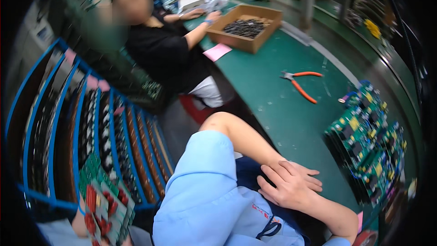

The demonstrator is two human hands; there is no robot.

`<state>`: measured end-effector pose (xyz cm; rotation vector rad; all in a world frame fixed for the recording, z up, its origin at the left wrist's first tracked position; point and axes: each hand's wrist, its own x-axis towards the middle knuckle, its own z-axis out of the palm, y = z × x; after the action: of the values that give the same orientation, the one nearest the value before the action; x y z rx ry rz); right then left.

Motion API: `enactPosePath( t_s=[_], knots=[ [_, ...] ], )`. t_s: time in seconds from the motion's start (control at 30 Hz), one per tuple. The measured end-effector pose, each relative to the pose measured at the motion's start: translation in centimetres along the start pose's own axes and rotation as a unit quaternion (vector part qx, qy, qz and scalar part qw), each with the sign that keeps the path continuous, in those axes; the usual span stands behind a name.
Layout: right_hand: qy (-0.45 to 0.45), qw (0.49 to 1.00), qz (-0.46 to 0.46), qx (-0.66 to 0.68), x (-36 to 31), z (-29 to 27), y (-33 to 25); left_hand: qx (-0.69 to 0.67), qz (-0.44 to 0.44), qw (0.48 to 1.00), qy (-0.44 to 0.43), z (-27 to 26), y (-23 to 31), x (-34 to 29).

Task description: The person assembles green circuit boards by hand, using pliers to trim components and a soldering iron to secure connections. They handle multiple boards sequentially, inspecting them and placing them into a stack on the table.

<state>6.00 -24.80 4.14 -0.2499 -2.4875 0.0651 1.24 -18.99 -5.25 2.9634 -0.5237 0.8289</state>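
My two hands are crossed one over the other at the near edge of the green table. My left hand (311, 176) reaches out flat from the wrist with its fingers stretched, and nothing is in it. Across my left wrist lies my right hand (284, 185), its fingers spread and empty, covering part of the left one. Farther up the table is a pair of cutting pliers (300, 83) with orange handles, jaws apart, touched by neither hand. Stacked green circuit boards (364, 141) stand to the right of my hands.
A cardboard box (252, 41) of dark parts and pink paper (217, 52) sit up the table, by a person in black (157, 50). At left stands a blue rack (52, 155) of boards. Boards with red parts (107, 205) show lower left, next to another person's arm.
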Motion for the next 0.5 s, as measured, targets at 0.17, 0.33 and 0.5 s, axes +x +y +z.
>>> enactPosePath(
  t_s=[0.17,0.33,0.5],
  knots=[
    [-0.167,0.984,-0.054,0.010,-1.5,3.8,-0.1,0.046,-0.014,0.999,0.021,0.3,1.2,-0.3],
    [-0.103,0.990,-0.090,0.037,-2.2,4.8,-1.4,0.063,-0.032,0.997,0.033,0.4,1.6,-0.4],
    [-0.262,0.961,-0.019,0.090,-4.1,6.5,-1.7,0.102,-0.049,0.993,0.024,0.1,1.5,-0.3]
  ],
)
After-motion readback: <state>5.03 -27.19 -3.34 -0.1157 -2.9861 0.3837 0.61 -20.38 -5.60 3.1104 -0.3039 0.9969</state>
